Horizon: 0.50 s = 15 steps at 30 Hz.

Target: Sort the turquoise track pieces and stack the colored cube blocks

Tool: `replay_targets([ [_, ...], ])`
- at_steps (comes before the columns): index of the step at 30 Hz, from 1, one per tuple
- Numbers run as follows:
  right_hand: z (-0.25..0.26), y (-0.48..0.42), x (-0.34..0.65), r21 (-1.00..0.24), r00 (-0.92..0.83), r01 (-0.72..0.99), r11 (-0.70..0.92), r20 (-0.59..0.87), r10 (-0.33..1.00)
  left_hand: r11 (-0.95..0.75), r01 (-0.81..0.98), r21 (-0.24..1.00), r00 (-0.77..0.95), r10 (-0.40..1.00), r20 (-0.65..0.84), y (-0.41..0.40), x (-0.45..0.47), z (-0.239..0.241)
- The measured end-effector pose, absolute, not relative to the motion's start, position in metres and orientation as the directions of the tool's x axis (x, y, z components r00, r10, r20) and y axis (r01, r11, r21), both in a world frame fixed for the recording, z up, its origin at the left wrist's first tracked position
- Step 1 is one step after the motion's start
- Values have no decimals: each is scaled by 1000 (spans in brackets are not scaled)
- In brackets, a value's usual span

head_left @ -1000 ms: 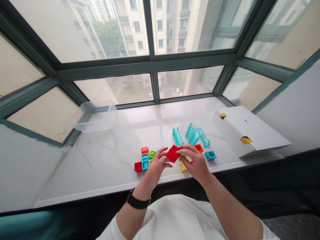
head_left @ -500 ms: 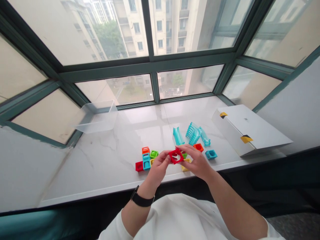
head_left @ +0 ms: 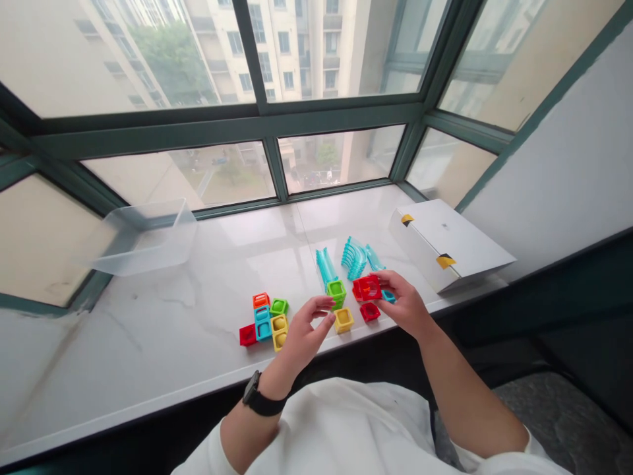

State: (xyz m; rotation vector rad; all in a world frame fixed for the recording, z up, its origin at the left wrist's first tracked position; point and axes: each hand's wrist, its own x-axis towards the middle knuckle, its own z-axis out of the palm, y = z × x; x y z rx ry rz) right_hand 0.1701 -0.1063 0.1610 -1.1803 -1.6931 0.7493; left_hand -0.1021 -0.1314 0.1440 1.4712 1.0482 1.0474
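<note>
My right hand [head_left: 403, 305] grips a red hollow block [head_left: 367, 288] by its right side, held up over the sill. Below it lies another red block [head_left: 369, 312], and a blue block [head_left: 388, 296] shows partly behind my fingers. My left hand [head_left: 309, 330] holds nothing, its thumb and fingers apart. Close to its fingertips stand a yellow block [head_left: 343, 320] and a green block [head_left: 336, 294]. Left of that hand is a cluster of blocks: orange [head_left: 261, 301], green [head_left: 279, 307], blue [head_left: 263, 321], yellow [head_left: 279, 331] and red [head_left: 248, 335].
Clear turquoise track pieces [head_left: 354, 257] lie behind the blocks. A translucent plastic bin [head_left: 163, 254] stands at the back left, by the window. On the right sits a white box [head_left: 452, 241] with yellow-black tabs. The marble sill's front edge [head_left: 163, 389] runs close to my body.
My left hand has let go of the red block and opened. My right hand has carried the block to the right. The view has turned, shifting the surroundings left.
</note>
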Motion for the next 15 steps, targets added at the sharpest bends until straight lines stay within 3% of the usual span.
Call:
replay_targets([
  [4,152,-117,192,-846,-95,438,305,294,951,-203,202,958,290,947,139,-135,-85,150],
  [9,134,-125,214,-819,-127,511,261,228,965,-220,159,962,444,887,129,-144,-53,162],
  [15,108,-122,225,-815,-149,535,225,171,974,-224,276,935,578,816,25,-158,-23,140],
])
